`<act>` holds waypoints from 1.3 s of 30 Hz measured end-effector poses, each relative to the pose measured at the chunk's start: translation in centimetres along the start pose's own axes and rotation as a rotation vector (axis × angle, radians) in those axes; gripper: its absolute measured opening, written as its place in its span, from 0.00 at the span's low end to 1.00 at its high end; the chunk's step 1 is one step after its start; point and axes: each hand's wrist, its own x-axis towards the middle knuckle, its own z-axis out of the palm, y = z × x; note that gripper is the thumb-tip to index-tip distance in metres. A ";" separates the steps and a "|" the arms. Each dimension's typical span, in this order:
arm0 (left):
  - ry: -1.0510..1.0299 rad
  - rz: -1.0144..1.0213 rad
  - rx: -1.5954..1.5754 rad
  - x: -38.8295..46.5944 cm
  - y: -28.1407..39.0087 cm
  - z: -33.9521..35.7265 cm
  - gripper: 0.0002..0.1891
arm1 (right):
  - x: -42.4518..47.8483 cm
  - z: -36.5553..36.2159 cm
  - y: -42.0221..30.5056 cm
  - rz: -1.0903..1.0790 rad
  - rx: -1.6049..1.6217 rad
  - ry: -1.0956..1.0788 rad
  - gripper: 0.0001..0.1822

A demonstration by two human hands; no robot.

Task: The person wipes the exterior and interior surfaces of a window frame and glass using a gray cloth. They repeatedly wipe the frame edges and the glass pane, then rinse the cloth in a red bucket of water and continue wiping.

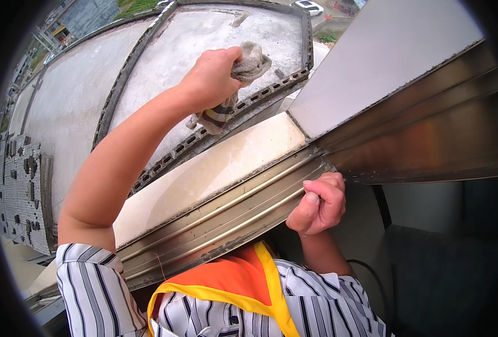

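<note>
My left hand (215, 78) grips a crumpled grey rag (251, 63). Part of the rag with dark and yellow stripes hangs below the fist. The hand is stretched out over the pale window sill (215, 168), apart from it. My right hand (320, 204) is at the inner edge of the metal window track (219, 215), near its right corner. Its fingers are curled in with the thumb against them, and nothing shows between them. Whether it touches the track cannot be made out.
Below the sill lies a concrete roof (190, 46), edged by perforated bricks (274, 84). A tiled wall (384, 54) and metal frame jamb (422, 126) rise at right. A thin reddish thread (160, 265) hangs over the track. Far below is a white car (307, 7).
</note>
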 end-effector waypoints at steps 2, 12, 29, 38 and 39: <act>-0.193 0.003 -0.356 -1.5 3.4 -2.7 0.11 | -0.3 -0.2 0.2 0.027 -0.016 0.012 0.06; -0.307 0.243 0.366 -2.3 2.5 0.5 0.14 | 0.3 0.0 -0.1 0.018 -0.028 -0.032 0.06; 0.154 0.006 -0.081 -5.1 2.7 -7.3 0.12 | -0.3 0.2 0.4 0.026 0.001 0.063 0.04; -0.416 0.325 -0.028 -8.1 8.6 1.5 0.21 | -0.5 1.0 1.1 0.262 0.050 0.030 0.03; -0.456 0.292 0.001 -7.4 8.7 1.4 0.21 | -0.5 1.0 1.7 0.336 0.103 0.011 0.03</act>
